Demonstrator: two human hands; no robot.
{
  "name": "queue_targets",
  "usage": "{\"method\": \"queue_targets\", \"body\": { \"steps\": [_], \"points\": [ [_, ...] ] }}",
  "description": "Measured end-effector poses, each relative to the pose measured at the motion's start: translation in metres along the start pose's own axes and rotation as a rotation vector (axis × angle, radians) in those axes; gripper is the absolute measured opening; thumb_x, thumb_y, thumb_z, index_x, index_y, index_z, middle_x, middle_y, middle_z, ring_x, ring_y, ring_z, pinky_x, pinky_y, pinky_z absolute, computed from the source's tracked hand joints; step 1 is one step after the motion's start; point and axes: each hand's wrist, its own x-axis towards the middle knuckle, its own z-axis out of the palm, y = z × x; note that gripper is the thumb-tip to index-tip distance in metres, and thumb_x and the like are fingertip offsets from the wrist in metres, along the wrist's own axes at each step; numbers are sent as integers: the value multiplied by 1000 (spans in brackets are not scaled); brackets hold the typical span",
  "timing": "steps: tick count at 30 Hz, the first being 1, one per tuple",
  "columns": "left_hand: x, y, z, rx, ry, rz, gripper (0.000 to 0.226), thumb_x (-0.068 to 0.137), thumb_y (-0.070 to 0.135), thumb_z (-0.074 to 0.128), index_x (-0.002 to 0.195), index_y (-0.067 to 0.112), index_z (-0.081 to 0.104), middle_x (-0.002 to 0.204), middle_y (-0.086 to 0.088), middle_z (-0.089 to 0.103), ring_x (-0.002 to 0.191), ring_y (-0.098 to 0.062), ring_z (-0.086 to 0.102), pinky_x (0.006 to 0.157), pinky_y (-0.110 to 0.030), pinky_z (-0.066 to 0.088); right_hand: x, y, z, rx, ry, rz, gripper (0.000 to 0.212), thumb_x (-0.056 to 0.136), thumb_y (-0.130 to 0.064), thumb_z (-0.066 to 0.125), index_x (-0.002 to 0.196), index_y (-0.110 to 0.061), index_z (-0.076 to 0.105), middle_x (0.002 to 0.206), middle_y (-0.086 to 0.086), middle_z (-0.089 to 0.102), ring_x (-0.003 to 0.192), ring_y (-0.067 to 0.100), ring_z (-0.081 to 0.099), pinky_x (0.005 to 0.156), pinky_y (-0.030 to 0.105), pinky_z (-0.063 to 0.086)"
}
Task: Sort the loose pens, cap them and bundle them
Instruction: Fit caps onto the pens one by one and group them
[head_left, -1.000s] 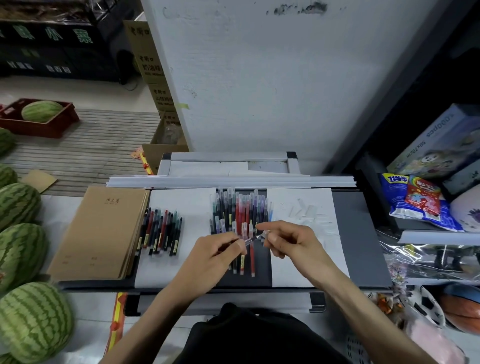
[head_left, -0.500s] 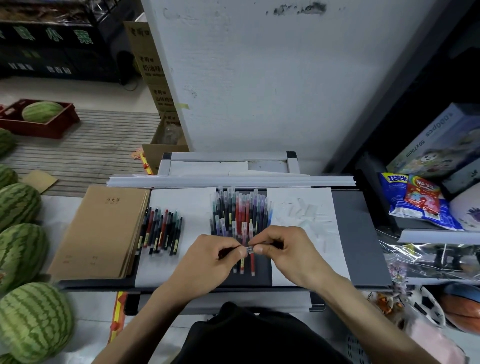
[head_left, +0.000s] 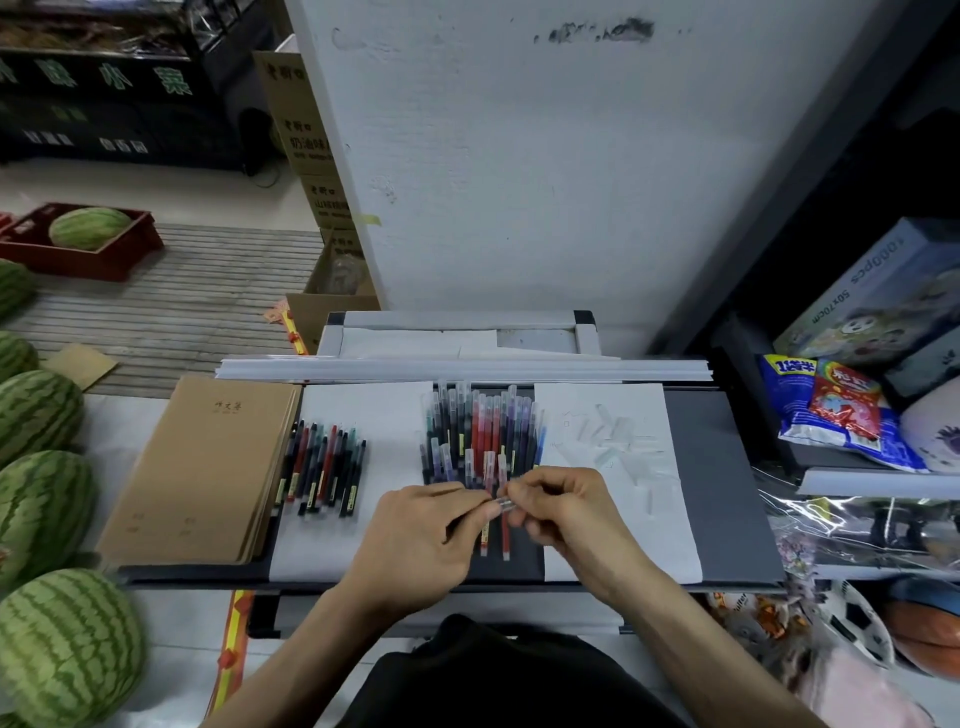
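Head view, and both hands meet over the grey work board (head_left: 727, 493). The left hand (head_left: 415, 535) pinches a slim pen, its barrel hidden under the fingers. The right hand (head_left: 566, 514) pinches a small clear plastic cap (head_left: 503, 501) right at the pen's tip. The danger now is a crooked push, so the cap fails to seat or pops from that fingertip pinch into the row of capped coloured pens (head_left: 483, 436) just beyond. It's tiny and translucent, hard to pick out against the fingers. Loose clear caps (head_left: 618, 441) lie on the white sheet (head_left: 670, 545) to the right, and a dark pen cluster (head_left: 324, 475) waits well apart on the left.
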Motion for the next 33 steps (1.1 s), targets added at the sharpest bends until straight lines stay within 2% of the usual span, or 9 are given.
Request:
{"method": "queue_targets", "body": {
  "steps": [3,6,10,14,17,21,25,28,33],
  "points": [
    [5,1,9,-186,57,-145,12,105,38,59,104,37,72,70,12,62,64,-14,58,57,-21,41,0,11,11,354,-30,83,11,90,-11,75,87,-1,76,77,12,60,65,14,53,63,21,51],
    [1,-3,19,-209,0,-168,20,104,33,59,119,42,70,82,17,68,75,-9,65,63,-14,42,4,25,16,345,35,84,14,95,-11,70,88,-1,75,84,17,64,71,19,61,65,25,52],
    [-10,-22,24,-187,-79,-260,22,99,31,58,115,39,70,87,17,69,78,-10,64,64,-19,47,20,37,4,208,143,55,17,106,-10,57,102,1,69,103,18,78,100,30,77,83,32,61],
    [-17,-60,22,-101,-117,-441,16,100,23,63,100,28,77,90,19,73,81,-2,65,71,-21,49,36,51,-15,52,248,21,18,105,-14,61,99,1,65,93,17,79,89,33,78,78,35,64],
    [-20,-95,13,42,-81,-617,22,99,16,62,115,15,76,106,3,76,80,-5,63,78,-25,48,50,64,-31,-248,326,37,21,102,-25,66,92,-7,68,81,8,79,76,28,78,77,41,65],
    [-16,-124,-4,202,-56,-766,31,97,19,59,126,14,67,99,1,71,81,-14,64,76,-34,54,70,74,-41,-640,383,35,22,96,-41,71,92,-19,73,73,-4,77,67,14,74,80,39,62],
    [-7,-136,-6,350,-123,-812,19,96,23,58,111,12,63,93,-4,67,83,-27,63,76,-43,58,86,78,-42,-872,373,52,38,94,-44,72,70,-15,72,57,-1,70,62,14,70,76,36,61],
    [-5,-138,-1,411,-170,-850,17,99,27,56,92,12,56,86,-5,63,78,-27,60,72,-42,56,97,82,-39,-936,366,93,48,93,-44,73,72,-2,69,58,8,70,59,22,72,70,40,63],
    [-4,-139,3,432,-205,-855,24,100,25,54,81,12,48,82,-8,61,77,-30,59,68,-41,50,106,86,-32,-1048,390,109,48,89,-51,75,70,-8,65,63,5,69,61,21,69,66,38,62]
  ]
}}
